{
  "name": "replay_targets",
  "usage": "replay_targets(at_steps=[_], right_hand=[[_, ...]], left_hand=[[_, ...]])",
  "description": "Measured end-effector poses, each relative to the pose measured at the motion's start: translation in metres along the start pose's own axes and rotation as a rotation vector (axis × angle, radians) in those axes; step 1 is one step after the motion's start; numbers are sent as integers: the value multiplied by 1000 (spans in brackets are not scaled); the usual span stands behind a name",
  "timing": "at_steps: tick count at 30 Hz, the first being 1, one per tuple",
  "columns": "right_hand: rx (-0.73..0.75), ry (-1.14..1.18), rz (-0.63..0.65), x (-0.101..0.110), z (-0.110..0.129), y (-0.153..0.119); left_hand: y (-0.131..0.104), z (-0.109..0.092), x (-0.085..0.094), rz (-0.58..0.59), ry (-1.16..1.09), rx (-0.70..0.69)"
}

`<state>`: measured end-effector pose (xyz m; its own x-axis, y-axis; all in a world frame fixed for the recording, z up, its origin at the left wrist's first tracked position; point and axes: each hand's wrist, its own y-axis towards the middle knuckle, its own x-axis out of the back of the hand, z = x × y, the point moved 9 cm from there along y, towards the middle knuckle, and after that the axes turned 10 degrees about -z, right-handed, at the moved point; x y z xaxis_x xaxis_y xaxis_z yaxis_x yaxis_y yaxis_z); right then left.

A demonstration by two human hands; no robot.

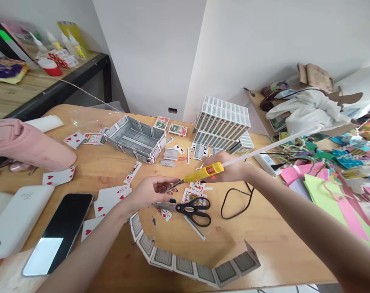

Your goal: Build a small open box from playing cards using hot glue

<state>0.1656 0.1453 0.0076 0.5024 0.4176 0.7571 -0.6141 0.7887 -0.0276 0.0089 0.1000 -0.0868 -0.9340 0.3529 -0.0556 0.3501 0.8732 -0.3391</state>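
Several cards [111, 196], scissors [185, 208] nearby; right grip [223, 167] around glue gun [200, 173], left grip [150, 191] unclear.

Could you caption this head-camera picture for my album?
Right hand gripping a glue gun, left hand close by, with scissors and a curved strip of cards on the table.

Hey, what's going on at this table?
Someone is working with playing cards. The right hand holds a yellow glue gun, and the left hand has a thin piece, perhaps card, near the gun's tip. Black-handled scissors lie on the table just below. A curved strip of joined cards runs along the near side, and a card-covered box sits farther back.
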Motion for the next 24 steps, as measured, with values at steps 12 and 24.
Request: replay_targets(at_steps=[12, 24], right_hand=[[44, -166, 27, -1, 16, -7], [81, -26, 9, 6, 20, -20]], left_hand=[[-8, -8, 1, -56, 165, -82], [-17, -19, 0, 20, 135, -137]])
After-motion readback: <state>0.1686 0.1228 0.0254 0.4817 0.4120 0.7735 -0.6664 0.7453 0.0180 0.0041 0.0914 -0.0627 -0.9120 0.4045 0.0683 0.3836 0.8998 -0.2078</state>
